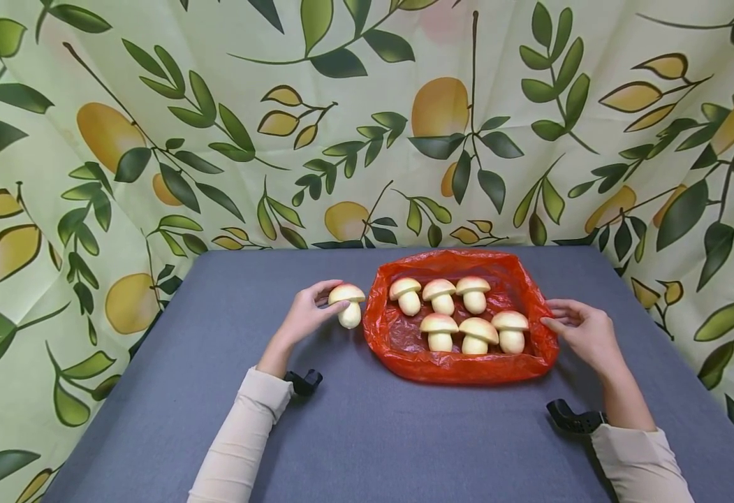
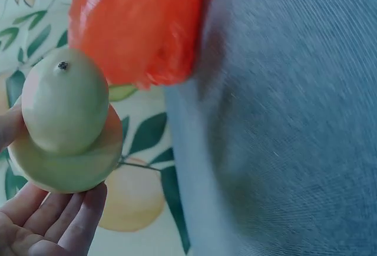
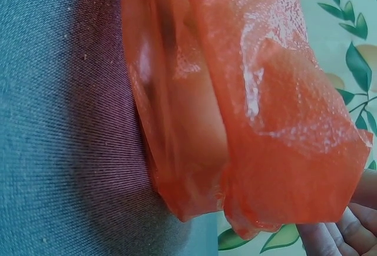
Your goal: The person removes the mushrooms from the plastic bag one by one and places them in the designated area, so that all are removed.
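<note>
In the head view my left hand (image 1: pixel 306 311) grips a toy mushroom (image 1: pixel 350 314) just left of a red plastic bag (image 1: pixel 457 370). The left wrist view shows this mushroom (image 2: pixel 66 106) with its pale stem toward the camera, thumb on one side and fingers (image 2: pixel 87 218) under the cap. At the bag's right rim, my right hand (image 1: pixel 588 334) pinches the plastic between thumb and fingers. Inside the wide, rolled-down bag lie several like mushrooms (image 1: pixel 474 297) in two rows, with reddish-yellow caps and cream stems. Up close, the red plastic (image 3: pixel 294 168) partly covers the right fingertips.
A grey cloth covers the table (image 1: pixel 404 440). Behind it hangs a curtain (image 1: pixel 367 91) printed with leaves and yellow fruit. Black wrist cameras sit on the left wrist (image 1: pixel 304 382) and the right wrist (image 1: pixel 573 417).
</note>
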{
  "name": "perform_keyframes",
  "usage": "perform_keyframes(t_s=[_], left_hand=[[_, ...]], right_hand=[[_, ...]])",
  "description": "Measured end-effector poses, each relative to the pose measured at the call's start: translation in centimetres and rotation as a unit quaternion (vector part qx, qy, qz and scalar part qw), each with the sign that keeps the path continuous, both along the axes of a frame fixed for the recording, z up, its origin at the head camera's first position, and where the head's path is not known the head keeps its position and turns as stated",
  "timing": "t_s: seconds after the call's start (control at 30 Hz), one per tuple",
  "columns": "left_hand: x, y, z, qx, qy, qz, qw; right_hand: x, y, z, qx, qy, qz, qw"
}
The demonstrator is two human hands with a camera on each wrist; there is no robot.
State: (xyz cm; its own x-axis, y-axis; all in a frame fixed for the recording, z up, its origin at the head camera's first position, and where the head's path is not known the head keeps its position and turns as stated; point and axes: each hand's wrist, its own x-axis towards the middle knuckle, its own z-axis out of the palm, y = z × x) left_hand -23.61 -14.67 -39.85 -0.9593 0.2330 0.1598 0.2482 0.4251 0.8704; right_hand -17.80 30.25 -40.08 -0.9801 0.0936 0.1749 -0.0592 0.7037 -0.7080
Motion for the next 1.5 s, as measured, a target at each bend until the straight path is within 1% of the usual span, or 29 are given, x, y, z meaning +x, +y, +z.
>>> perform_keyframes(t_s=[0.23, 0.4, 0.53, 0.77, 0.97, 1.1, 1.3, 1.5], left_hand=[[-1.3, -0.7, -1.3, -0.012, -0.015, 0.009, 0.9998], [-2.0, -0.7, -1.5, -0.017, -0.032, 0.013, 0.9993], [-2.7, -0.5, -1.7, -0.016, -0.038, 0.010, 0.9991], [-3.6, -0.6, -2.2, -0.044, -0.043, 0.008, 0.9981], [-4.1, -0.8, -2.5, -0.051, -0.044, 0.010, 0.9977], [-4.4, -0.9, -2.7, -0.051, -0.048, 0.010, 0.9975], [-4.5, -1.0, -2.9, -0.055, -0.054, 0.005, 0.9970], [-4.5, -1.1, -2.8, -0.063, -0.051, -0.004, 0.9967]], right_hand=[[0.0, 0.0, -0.1, 0.001, 0.004, -0.002, 1.0000], [0.0, 0.1, -0.1, 0.000, 0.003, -0.002, 1.0000], [0.1, 0.1, -0.1, -0.001, -0.002, -0.001, 1.0000], [0.2, 0.2, -0.1, 0.002, -0.007, -0.002, 1.0000], [0.1, 0.2, -0.1, -0.003, -0.012, 0.000, 0.9999], [0.0, 0.2, -0.2, -0.009, -0.003, 0.003, 1.0000], [0.0, 0.4, -0.2, -0.018, 0.009, 0.008, 0.9998], [-0.1, 0.3, -0.1, -0.018, 0.003, 0.006, 0.9998]])
